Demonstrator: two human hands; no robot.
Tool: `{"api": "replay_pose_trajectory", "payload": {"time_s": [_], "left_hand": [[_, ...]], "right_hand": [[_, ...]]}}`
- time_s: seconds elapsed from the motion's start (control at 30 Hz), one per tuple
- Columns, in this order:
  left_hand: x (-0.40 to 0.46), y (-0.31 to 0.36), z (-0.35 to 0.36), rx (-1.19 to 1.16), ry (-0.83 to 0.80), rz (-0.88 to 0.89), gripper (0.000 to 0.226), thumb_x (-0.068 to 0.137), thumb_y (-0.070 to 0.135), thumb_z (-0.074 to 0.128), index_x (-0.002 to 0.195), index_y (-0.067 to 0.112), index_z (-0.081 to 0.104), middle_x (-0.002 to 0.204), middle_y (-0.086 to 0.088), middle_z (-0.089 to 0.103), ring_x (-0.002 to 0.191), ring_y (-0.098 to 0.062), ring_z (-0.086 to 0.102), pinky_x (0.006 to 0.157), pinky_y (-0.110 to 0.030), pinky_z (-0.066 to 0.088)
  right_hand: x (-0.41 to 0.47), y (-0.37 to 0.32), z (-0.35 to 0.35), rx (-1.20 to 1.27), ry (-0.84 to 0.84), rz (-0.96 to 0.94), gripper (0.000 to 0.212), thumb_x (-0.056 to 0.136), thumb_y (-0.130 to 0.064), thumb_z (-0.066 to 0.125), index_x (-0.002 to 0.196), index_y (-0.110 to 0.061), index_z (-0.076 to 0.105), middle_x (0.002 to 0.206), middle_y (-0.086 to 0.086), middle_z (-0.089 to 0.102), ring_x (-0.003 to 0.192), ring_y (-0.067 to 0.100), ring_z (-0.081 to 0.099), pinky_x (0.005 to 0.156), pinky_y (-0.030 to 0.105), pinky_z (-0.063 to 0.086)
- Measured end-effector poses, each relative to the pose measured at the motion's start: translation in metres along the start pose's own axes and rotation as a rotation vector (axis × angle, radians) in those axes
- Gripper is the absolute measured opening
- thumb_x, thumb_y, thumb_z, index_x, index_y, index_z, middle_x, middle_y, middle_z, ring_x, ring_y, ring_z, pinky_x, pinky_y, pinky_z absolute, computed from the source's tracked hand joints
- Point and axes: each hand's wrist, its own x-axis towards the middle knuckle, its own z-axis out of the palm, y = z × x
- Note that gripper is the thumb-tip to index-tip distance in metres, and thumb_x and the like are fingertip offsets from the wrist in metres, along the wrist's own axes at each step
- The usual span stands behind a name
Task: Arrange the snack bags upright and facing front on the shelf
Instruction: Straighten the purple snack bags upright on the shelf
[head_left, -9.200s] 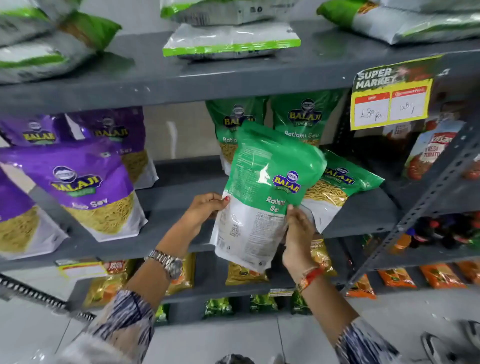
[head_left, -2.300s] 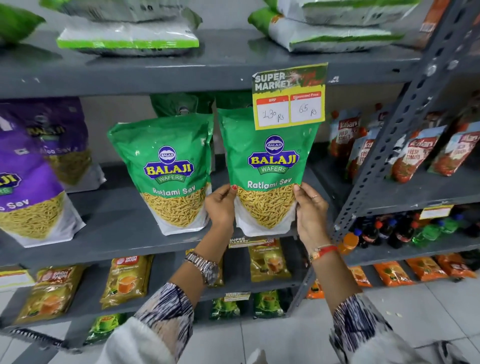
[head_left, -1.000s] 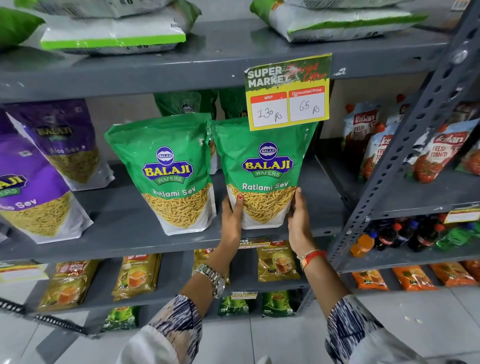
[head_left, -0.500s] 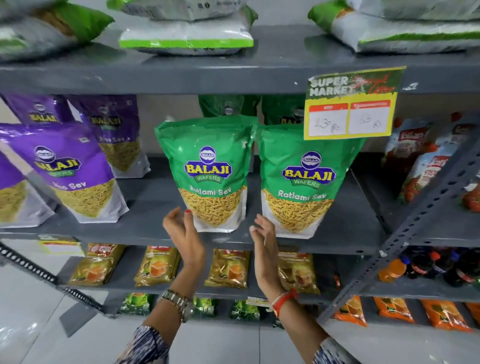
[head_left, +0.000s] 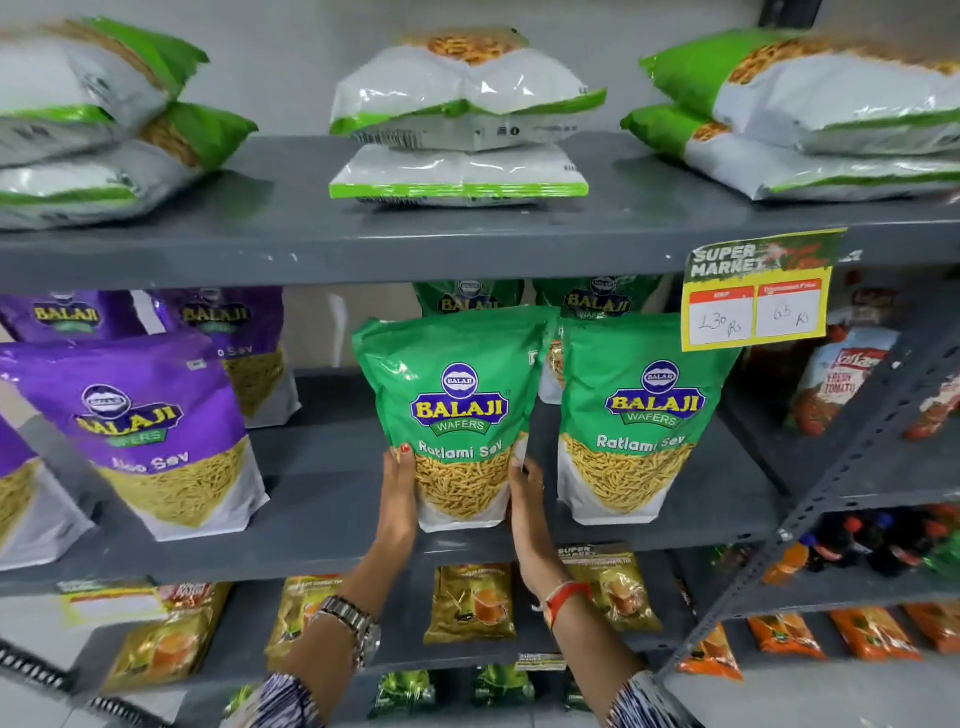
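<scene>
L hand (head_left: 397, 491) & R hand (head_left: 525, 493) grasp upright green Ratlami Sev bag (head_left: 454, 410); label facing front.

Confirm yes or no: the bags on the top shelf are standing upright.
No. The bags on the top shelf lie flat in stacks, while the green Ratlami Sev bag between both hands stands upright below.

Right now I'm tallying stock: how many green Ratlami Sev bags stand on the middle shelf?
4: front left bag between both hands, front right bag beside it, two back bags behind. More may be hidden.
</scene>
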Motion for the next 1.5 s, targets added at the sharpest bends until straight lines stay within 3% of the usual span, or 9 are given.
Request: {"api": "replay_pose_trajectory", "payload": {"time_s": [0.13,0.2,0.33,0.57,0.9,1.17,1.33,1.43,1.5], "left_hand": [[-0.003,-0.001,-0.004,-0.008,-0.036,0.0,0.036,0.097,0.029,0.03,0.129,0.015,0.038,0.111,0.003,0.059,0.094,-0.004,0.06,0.066,-0.012,0.054],[-0.003,-0.002,-0.006,-0.002,-0.049,0.002,0.035,0.097,0.028,0.029,0.128,0.015,0.039,0.107,0.006,0.06,0.087,0.0,0.064,0.064,-0.011,0.053],[-0.001,-0.002,-0.005,0.023,-0.076,-0.001,0.03,0.097,0.026,0.03,0.123,0.015,0.04,0.104,0.007,0.06,0.084,-0.001,0.066,0.061,-0.01,0.052],[0.005,-0.003,-0.005,0.072,-0.091,-0.025,0.039,0.096,0.028,0.031,0.129,0.009,0.039,0.116,-0.005,0.057,0.086,0.0,0.064,0.064,-0.01,0.053],[0.004,-0.004,-0.004,0.055,-0.074,-0.009,0.033,0.096,0.028,0.033,0.127,0.016,0.038,0.11,0.007,0.058,0.087,0.005,0.064,0.069,-0.009,0.052],[0.004,-0.012,-0.014,0.05,-0.065,-0.021,0.032,0.094,0.028,0.039,0.125,0.018,0.043,0.116,0.0,0.059,0.096,-0.003,0.061,0.076,-0.014,0.054],[-0.003,-0.004,-0.01,0.081,-0.027,0.007,0.038,0.096,0.024,0.034,0.129,0.005,0.038,0.106,0.004,0.057,0.083,0.005,0.061,0.066,-0.002,0.047],[-0.011,0.001,-0.026,0.163,0.049,0.083,0.039,0.097,0.026,0.033,0.13,0.006,0.04,0.125,-0.006,0.052,0.105,-0.003,0.053,0.084,-0.003,0.041],[-0.015,0.002,-0.045,0.173,0.138,0.147,0.034,0.096,0.028,0.037,0.123,0.011,0.048,0.128,-0.007,0.053,0.117,-0.017,0.051,0.1,-0.022,0.04]], "right_hand": [[-0.005,0.01,0.0,0.048,0.004,0.006,0.037,0.097,-0.032,0.04,0.13,-0.015,0.039,0.132,0.014,0.051,0.123,0.024,0.048,0.103,0.038,0.039],[-0.006,0.01,0.001,0.059,0.001,-0.001,0.031,0.096,-0.037,0.041,0.123,-0.021,0.041,0.125,0.01,0.053,0.118,0.022,0.051,0.103,0.04,0.04],[-0.006,0.007,0.001,0.07,0.008,0.007,0.051,0.088,-0.051,0.044,0.128,-0.018,0.04,0.128,0.006,0.054,0.119,0.019,0.05,0.105,0.042,0.04],[0.002,0.003,-0.001,0.088,0.016,0.043,0.025,0.097,-0.036,0.038,0.119,-0.024,0.039,0.119,0.003,0.053,0.109,0.016,0.051,0.097,0.036,0.04],[0.0,0.012,0.003,0.07,0.068,0.009,0.059,0.079,-0.057,0.047,0.127,-0.024,0.04,0.136,0.009,0.051,0.126,0.022,0.048,0.111,0.046,0.035],[-0.005,0.016,0.002,0.013,0.038,-0.039,0.049,0.097,-0.04,0.039,0.139,-0.018,0.03,0.14,0.005,0.046,0.124,0.015,0.044,0.098,0.028,0.035],[-0.011,0.012,0.003,0.063,0.165,-0.041,0.046,0.097,-0.033,0.041,0.14,-0.019,0.031,0.133,-0.001,0.042,0.121,0.012,0.04,0.1,0.03,0.033],[-0.028,0.02,0.009,0.125,0.359,-0.064,0.033,0.095,-0.024,0.047,0.127,-0.019,0.044,0.123,-0.001,0.05,0.11,0.013,0.05,0.095,0.031,0.038],[-0.046,0.031,0.024,0.123,0.441,-0.115,0.017,0.093,-0.017,0.049,0.11,-0.017,0.049,0.102,-0.004,0.055,0.091,0.011,0.055,0.084,0.029,0.044]]}}
